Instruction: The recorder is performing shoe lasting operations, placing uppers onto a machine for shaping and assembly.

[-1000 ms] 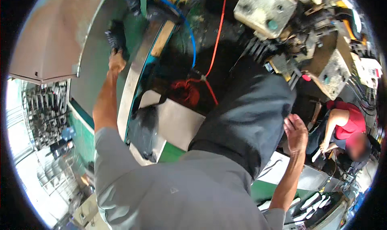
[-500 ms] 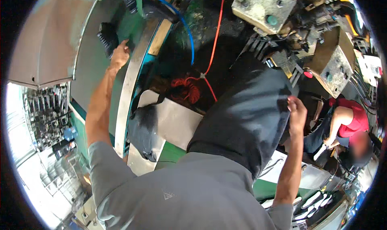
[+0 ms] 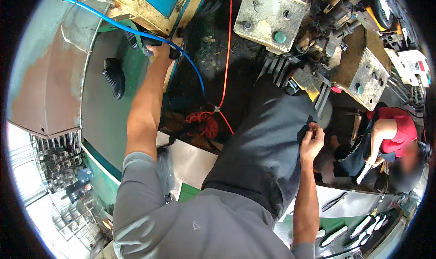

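My left hand (image 3: 160, 51) reaches far out over the green-grey belt (image 3: 97, 118). It closes round the middle of a black shoe (image 3: 132, 40), whose fingers' side is hidden. A green strip crosses that shoe, and a blue hose (image 3: 113, 22) runs over it. Nearer on the belt lies another black shoe (image 3: 114, 78), laces showing, apart from my hand. My right hand (image 3: 312, 143) is beside my thigh, in black trousers, with its fingers curled in. Whether it holds a small thing cannot be made out.
A worn control box (image 3: 271, 20) with a green button stands ahead, a second box (image 3: 369, 79) to its right. A red hose (image 3: 227, 54) hangs down to a red coil (image 3: 203, 125). At right sits a co-worker in a red top (image 3: 399, 127). Pale soles (image 3: 334, 236) lie lower right.
My left hand has moved from beside the nearer shoe to the farther one and closed round it. My right hand stays by my thigh, fingers curled. The view has shifted.
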